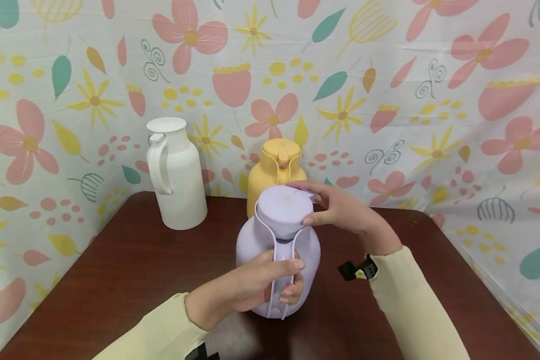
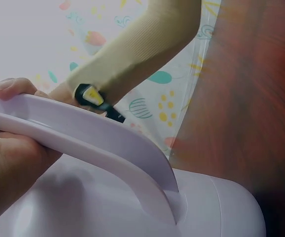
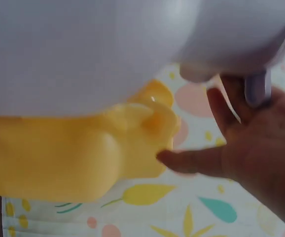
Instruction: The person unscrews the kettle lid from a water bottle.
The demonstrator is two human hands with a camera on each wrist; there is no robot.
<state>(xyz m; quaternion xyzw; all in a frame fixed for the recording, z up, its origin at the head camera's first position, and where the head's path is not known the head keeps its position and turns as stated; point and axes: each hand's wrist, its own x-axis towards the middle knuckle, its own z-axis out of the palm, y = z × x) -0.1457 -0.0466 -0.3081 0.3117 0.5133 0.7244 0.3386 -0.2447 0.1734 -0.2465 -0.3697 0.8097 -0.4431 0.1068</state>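
Floral white sheeting (image 1: 270, 60) backs the dark-brown table (image 1: 153, 267) at its far edge; left hand (image 1: 263, 277) grips a rounded lilac jug (image 1: 253, 245), right hand (image 1: 345, 209) pinches its lid (image 1: 283, 206).

Screened-off corner, home or studio impossible to tell, floral-print sheeting (image 1: 382, 117) behind and at both sides, dark wood-grain counter (image 1: 139, 280), household wares, white jug (image 1: 182, 175), yellow jug (image 1: 262, 181), lilac jug (image 1: 257, 242)
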